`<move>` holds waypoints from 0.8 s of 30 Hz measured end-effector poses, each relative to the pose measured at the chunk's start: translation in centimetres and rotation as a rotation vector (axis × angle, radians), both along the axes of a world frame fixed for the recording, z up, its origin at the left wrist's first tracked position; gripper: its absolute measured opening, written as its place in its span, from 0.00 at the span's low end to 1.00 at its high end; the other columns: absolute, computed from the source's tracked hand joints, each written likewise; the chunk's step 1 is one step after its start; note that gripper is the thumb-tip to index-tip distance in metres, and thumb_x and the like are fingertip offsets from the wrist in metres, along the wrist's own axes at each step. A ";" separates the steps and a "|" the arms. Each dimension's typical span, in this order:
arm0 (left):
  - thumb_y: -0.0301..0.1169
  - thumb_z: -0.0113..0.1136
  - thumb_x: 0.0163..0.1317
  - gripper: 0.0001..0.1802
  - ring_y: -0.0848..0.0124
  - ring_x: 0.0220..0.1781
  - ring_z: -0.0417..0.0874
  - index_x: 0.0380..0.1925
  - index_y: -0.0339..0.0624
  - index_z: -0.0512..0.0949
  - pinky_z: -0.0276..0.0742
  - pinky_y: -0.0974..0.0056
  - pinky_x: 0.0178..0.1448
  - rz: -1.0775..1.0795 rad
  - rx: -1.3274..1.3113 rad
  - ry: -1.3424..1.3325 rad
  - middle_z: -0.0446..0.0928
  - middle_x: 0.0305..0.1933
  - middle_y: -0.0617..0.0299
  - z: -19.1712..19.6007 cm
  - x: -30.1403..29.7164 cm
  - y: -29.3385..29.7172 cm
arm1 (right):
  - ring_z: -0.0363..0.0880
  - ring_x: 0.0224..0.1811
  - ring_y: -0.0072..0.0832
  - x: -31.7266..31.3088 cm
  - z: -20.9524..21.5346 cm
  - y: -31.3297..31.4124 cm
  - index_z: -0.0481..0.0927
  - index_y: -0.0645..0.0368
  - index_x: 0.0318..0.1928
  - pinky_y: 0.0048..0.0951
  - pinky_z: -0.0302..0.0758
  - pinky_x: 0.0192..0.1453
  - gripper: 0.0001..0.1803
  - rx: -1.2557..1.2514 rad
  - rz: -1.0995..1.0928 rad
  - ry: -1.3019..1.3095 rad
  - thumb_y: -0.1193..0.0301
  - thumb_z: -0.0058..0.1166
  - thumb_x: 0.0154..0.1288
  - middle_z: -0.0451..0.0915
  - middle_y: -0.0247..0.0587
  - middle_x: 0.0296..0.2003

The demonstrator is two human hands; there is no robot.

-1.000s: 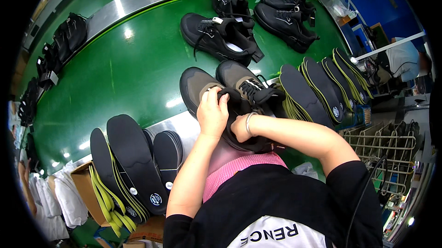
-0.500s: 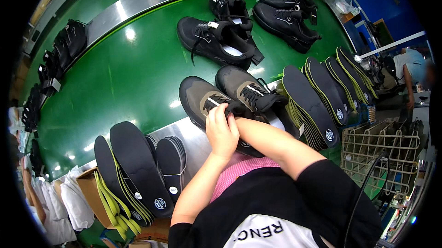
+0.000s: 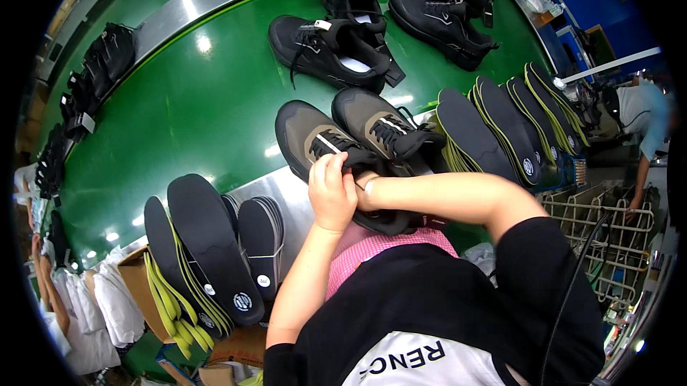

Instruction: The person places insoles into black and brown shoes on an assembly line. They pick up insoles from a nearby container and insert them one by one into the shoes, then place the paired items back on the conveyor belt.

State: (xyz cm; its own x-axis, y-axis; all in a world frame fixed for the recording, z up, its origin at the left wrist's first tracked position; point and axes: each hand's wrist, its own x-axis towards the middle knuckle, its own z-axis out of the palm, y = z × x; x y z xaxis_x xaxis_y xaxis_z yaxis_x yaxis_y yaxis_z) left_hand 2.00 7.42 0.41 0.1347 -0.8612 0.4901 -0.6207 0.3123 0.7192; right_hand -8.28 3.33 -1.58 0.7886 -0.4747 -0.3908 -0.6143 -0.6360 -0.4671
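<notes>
Two brown-and-black sneakers with black laces lie side by side in front of me, toes pointing away. My left hand [image 3: 333,193] grips the left sneaker [image 3: 302,128] at the tongue, near the top of its laces. Into the opening of this sneaker reaches my right hand [image 3: 363,191], its fingers hidden inside; a thin light band circles the wrist. Beside it, the right sneaker [image 3: 372,115] is untouched, with its rear partly behind my right forearm.
Stacked black insoles with yellow-green undersides [image 3: 469,128] stand at the right, more insoles [image 3: 211,235] at the left. Black shoes [image 3: 322,53] sit on the green table [image 3: 193,114]. A wire rack [image 3: 608,243] stands at the lower right; another person's arm [image 3: 639,178] reaches to it.
My right elbow has swung outward and up, so the forearm lies more level. The sneakers and both hands appear slightly higher in view. At the far right, the other person's arm reaches lower, to the rack.
</notes>
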 end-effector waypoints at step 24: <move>0.31 0.62 0.41 0.29 0.54 0.54 0.63 0.47 0.37 0.67 0.58 0.55 0.58 -0.216 0.083 -0.250 0.63 0.53 0.47 9.8 -4.0 -0.8 | 0.70 0.44 0.40 -22.4 8.5 0.9 0.73 0.55 0.38 0.40 0.66 0.46 0.27 -0.696 -0.780 0.142 0.51 0.60 0.38 0.73 0.43 0.38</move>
State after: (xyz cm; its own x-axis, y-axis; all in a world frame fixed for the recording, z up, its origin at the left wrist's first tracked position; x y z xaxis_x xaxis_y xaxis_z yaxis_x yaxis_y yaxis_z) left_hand -1.98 6.63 10.17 -0.1702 -0.8952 0.4120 -0.7068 0.4022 0.5819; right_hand -30.66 4.21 6.93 0.1367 -0.9857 0.0983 -0.9890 -0.1414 -0.0423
